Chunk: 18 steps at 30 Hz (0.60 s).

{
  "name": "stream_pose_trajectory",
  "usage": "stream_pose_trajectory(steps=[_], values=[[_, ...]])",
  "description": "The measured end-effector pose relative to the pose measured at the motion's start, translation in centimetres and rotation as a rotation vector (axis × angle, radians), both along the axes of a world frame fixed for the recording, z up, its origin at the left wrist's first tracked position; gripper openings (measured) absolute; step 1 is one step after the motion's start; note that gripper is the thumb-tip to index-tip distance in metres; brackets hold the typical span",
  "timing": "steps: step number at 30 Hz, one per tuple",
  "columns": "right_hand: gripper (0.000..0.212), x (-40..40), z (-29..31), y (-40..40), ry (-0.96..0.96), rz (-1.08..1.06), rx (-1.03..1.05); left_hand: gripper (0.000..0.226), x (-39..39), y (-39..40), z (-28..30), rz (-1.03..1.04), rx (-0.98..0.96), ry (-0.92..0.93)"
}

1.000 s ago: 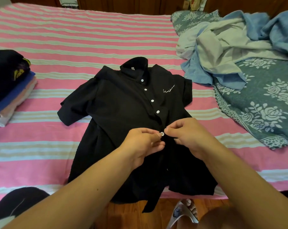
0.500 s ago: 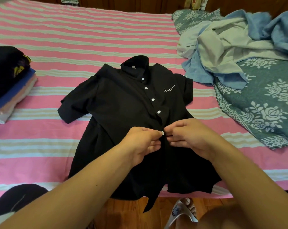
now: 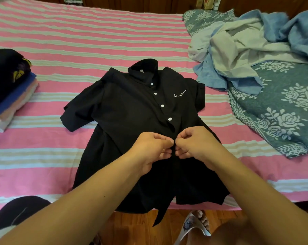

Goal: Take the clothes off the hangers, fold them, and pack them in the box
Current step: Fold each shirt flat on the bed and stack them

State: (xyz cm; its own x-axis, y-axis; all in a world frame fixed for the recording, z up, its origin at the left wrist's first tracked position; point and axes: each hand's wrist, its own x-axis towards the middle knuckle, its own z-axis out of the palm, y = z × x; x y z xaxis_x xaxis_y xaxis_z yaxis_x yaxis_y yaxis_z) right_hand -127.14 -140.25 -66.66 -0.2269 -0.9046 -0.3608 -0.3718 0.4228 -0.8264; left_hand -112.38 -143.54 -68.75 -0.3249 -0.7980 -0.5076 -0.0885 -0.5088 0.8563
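Black shirt [image 3: 132, 121] flat on striped bed [image 3: 79, 41]. Left hand [image 3: 153, 147] and right hand [image 3: 194, 144] pinching its placket, fingers curled, touching mid-front.

button: totally buried between the two hands [image 3: 174, 147], can't see it
shirt [image 3: 132, 112] hem: forearms cover the middle
chest script [image 3: 180, 93]: too tiny to read
folded stack [image 3: 10, 89]: left edge chops it off
dark thing [image 3: 17, 211] bottom-left: cropped, no clue

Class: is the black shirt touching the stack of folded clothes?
Apart. The head view shows striped sheet between the black shirt and the stack of folded clothes.
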Motion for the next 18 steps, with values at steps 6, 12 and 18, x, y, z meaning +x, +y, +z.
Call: stream_pose_trajectory(steps=[6,12,18], values=[[0.007,0.0,0.1,0.5,-0.072,-0.002,-0.055,0.008,0.3,-0.4,-0.1,0.013,0.009,0.039],[0.008,0.5,-1.3,0.4,0.211,-0.062,-0.141,0.012,0.1,-0.5,0.2,-0.012,-0.016,0.042],[0.007,1.7,-1.3,1.0,0.671,0.061,-0.347,0.013,0.0,-0.7,0.3,0.058,-0.062,0.064]])
